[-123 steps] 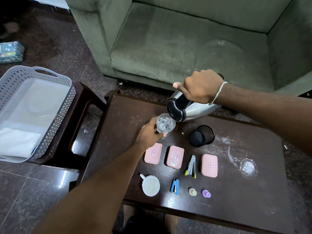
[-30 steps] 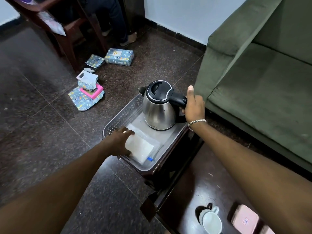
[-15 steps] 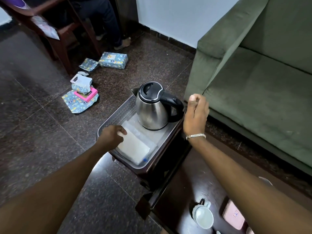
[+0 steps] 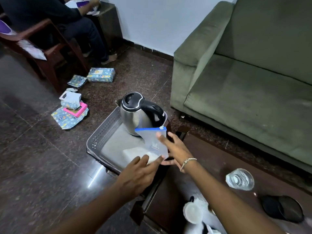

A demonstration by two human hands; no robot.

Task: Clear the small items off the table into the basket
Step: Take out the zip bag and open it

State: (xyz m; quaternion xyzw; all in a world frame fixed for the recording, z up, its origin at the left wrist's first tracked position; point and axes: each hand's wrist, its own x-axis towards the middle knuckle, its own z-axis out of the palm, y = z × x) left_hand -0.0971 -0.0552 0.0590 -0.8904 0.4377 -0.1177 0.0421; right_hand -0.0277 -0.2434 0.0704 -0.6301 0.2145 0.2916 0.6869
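I see a shiny silver steel kettle w/ black lid & handle [image 4: 136, 114] in the pale grey perforated plastic basket [image 4: 103, 134], dot-hole pattern on its walls. Clear zip bag w/ blue seal strip [image 4: 152, 141] has a white slider tab. Dark brown glossy wood table [image 4: 211, 159] carries a clear ribbed glass [image 4: 239, 179], round black mesh strainer [image 4: 283, 208] & white cup [image 4: 193, 212]. Olive-green fabric sofa [image 4: 244, 78], speckled dark brown stone floor [image 4: 33, 149], blue cartoon-print wrapped box [image 4: 101, 74], pink frame [image 4: 76, 110]. Silver chain bracelet [image 4: 187, 162] on my wrist.
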